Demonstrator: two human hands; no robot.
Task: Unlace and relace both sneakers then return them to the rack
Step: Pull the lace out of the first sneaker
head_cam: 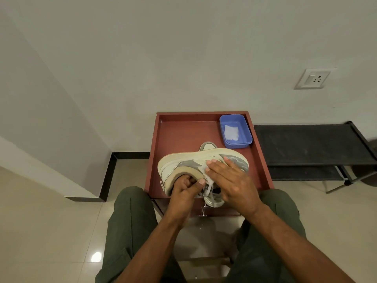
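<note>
Sneaker steadied on its side, wipe pressed on.
Left hand [184, 190] grips the sneaker [183, 163] at its collar; right hand [228, 178], fingers flat, presses a wipe [203, 168] — he'd best free the laces [208, 189] next.

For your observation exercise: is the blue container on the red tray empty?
No, the blue container on the red tray holds a folded white cloth or paper lying on its bottom.
</note>
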